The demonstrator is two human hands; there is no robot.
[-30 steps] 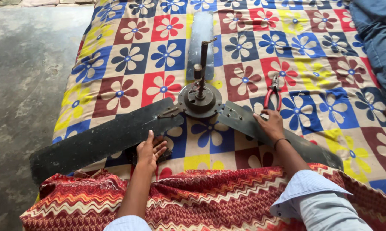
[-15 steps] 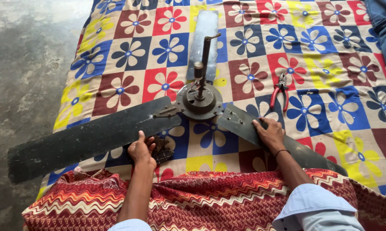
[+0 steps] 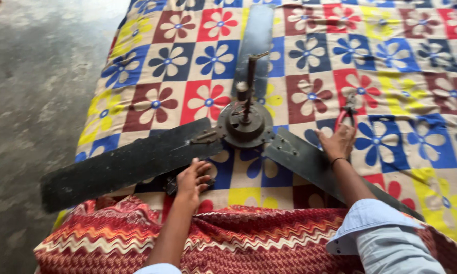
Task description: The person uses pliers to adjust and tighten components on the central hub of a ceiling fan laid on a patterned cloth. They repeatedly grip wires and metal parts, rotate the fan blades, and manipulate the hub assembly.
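A dark three-bladed ceiling fan lies on a flowered patchwork blanket [image 3: 188, 61], its round motor hub [image 3: 246, 126] up and a short rod [image 3: 250, 76] rising from it. My left hand [image 3: 193, 178] rests with fingers apart at the near edge of the left blade [image 3: 122, 167], over a small dark part [image 3: 170, 185]. My right hand [image 3: 337, 143] lies on the right blade [image 3: 304, 158], its fingertips at the handles of red-handled pliers [image 3: 348, 112]. Whether they touch the pliers is unclear. The third blade [image 3: 257, 35] points away from me.
A red zigzag-patterned cloth [image 3: 238, 238] covers the near edge below the fan. Bare grey concrete floor [image 3: 30, 101] lies to the left of the blanket. The left blade's tip [image 3: 53, 187] hangs out past the blanket's edge.
My right hand has slid up the right blade toward the pliers. My left hand stays at the left blade's near edge. The view has shifted closer.
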